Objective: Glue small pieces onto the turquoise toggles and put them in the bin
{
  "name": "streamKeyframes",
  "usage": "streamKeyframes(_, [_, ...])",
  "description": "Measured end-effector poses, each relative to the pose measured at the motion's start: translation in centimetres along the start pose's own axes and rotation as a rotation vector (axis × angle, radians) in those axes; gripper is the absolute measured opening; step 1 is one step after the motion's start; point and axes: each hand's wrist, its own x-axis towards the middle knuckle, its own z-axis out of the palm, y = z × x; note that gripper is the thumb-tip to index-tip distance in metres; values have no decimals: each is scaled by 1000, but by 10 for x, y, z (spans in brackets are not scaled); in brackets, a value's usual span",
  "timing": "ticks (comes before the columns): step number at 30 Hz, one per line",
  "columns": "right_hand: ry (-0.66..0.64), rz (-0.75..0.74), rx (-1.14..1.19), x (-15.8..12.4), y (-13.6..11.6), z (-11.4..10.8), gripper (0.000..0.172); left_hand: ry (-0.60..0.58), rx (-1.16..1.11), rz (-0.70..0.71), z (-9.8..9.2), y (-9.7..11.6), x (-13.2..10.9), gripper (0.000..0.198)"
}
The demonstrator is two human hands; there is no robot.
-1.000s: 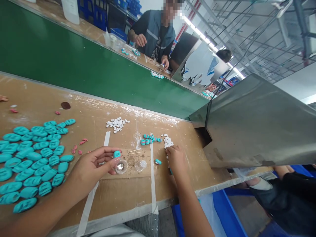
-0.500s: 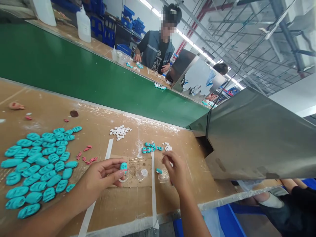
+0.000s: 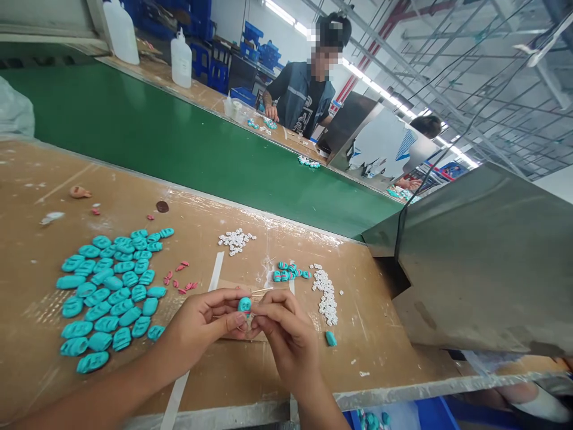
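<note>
Plainly, the left hand [image 3: 203, 319] pinches a small teal molded piece [image 3: 244, 303] above the table [image 3: 233, 382], inward of its near edge; the right hand [image 3: 289, 334] bunches beside it, grip unclear. Light, steady pressure should best spare its molded marks.

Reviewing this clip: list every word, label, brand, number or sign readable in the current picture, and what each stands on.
No text can be read.
White print on the co-worker's dark shirt: too small and blurred.
Blue marks on the pale sheet across the belt: stripes and patches, no legible words.
White bottle: no readable label.
Teal piece in the left hand: no legible lettering.
</note>
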Motion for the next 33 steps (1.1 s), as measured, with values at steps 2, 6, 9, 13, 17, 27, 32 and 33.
streamKeyframes(2, [-9, 1, -5, 2, 0, 1, 33, 12, 14, 5, 1, -2, 0, 33])
streamKeyframes(6, [0, -62, -114, 3, -1, 3, 29, 38, 35, -1, 2, -2, 1, 33])
streamKeyframes(9, [-17, -163, -207, 4, -2, 3, 26, 59, 65, 1, 1, -3, 1, 34])
streamKeyframes(13, [-20, -224, -250, 4, -3, 2, 27, 56, 143, 25, -2, -6, 1, 29])
streamKeyframes(17, [19, -181, -185, 5, -1, 3, 24, 33, 179, 72, 0, -3, 0, 21])
streamKeyframes(27, [16, 177, 134, -8, -14, 19, 36, -3, 165, 101, 12, 23, -8, 15])
streamKeyframes(32, [96, 140, 201, -14, -18, 33, 32, 42, 203, 126, 12, 22, -10, 14])
streamKeyframes(33, [107, 129, 183, -15, -17, 34, 33, 48, 200, 115, 12, 22, -10, 14])
